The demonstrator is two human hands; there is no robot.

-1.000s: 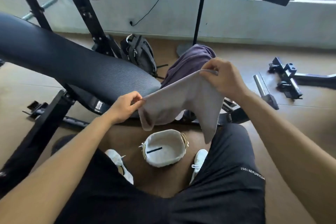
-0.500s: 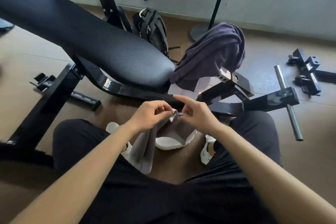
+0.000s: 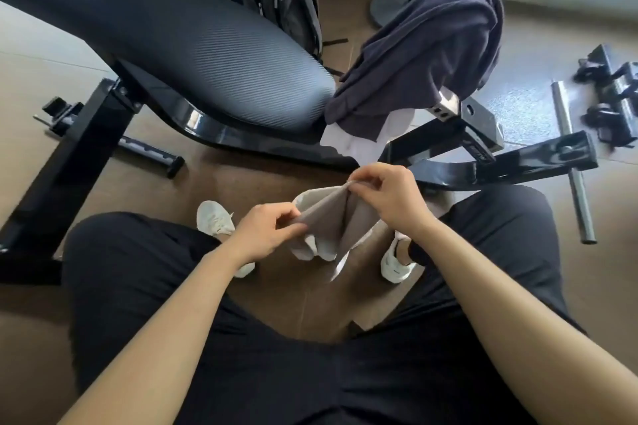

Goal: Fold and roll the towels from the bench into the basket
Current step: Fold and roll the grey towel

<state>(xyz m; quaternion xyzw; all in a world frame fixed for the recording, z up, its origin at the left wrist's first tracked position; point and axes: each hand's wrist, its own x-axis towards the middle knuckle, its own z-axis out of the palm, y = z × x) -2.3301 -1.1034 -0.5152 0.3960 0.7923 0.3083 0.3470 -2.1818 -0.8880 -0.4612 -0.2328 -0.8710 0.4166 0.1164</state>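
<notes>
A: Where's the towel rn?
B: The grey towel (image 3: 333, 219) hangs in mid-air btwn the knees, just off centre toward 12 o'clock. The left hand (image 3: 266, 231) pinches its edge at 9 o'clock, thumb & fingers clamped on the cloth. The right hand (image 3: 390, 203) grips the top edge at 1 o'clock, fingers curled round a bunched corner.
A: And the basket?
B: Directly under the towel, on the floor btwn the shoes. Only a pale bit of the basket (image 3: 324, 249) shows; the rest is hidden.
A: Which step?
B: Looks like the fold, edges being matched. The cloth creases down the middle and a loose tail hangs at 6 o'clock.
A: How to do it well?
B: Imo: get the corners edge to edge before letting either pinch go. Pull taut so the centre crease flattens. Gather the hanging tail, or it'll bulge in the roll. A flat base would help, e.g. a thigh or the counter (image 3: 207, 55) at 10 o'clock. Then roll tight from the short end, one hand pinning.
A: More to do after?
B: Yes. A dark towel (image 3: 424, 45) is draped over the counter's end at 1 o'clock, w/ a white towel (image 3: 355, 143) poking out beneath it.
</notes>
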